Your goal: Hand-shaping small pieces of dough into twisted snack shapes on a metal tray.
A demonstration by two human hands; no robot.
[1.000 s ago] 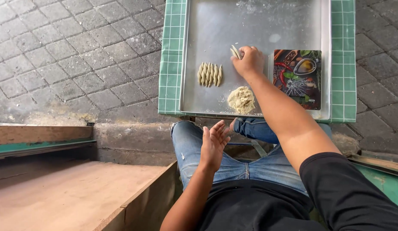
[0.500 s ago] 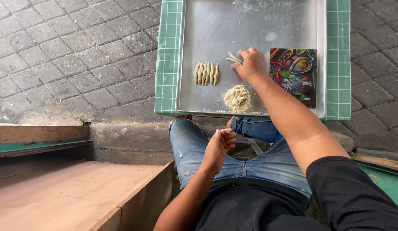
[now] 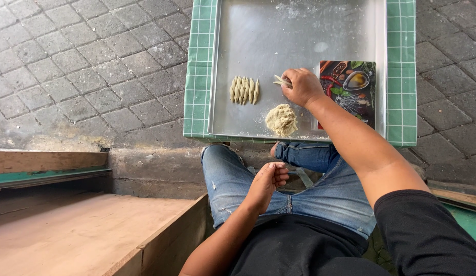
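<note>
My right hand (image 3: 301, 86) reaches over a metal tray (image 3: 294, 30) and pinches a small pale dough piece (image 3: 280, 80) just above its floor. To the left of it, several twisted dough pieces (image 3: 244, 90) lie in a tight row. A crumbly lump of dough (image 3: 281, 120) sits near the tray's front edge, below my right hand. My left hand (image 3: 269, 181) rests over my lap in blue jeans, fingers curled loosely and holding nothing.
A small board printed with spices and herbs (image 3: 349, 89) lies in the tray's right side. The tray stands on a green checked cloth (image 3: 198, 66) over grey paving stones (image 3: 84, 66). A wooden step (image 3: 79, 230) lies at the lower left.
My right hand has shifted slightly left with the dough piece, toward the row. My left hand has dropped from a raised open pose to a loose curl over my lap.
</note>
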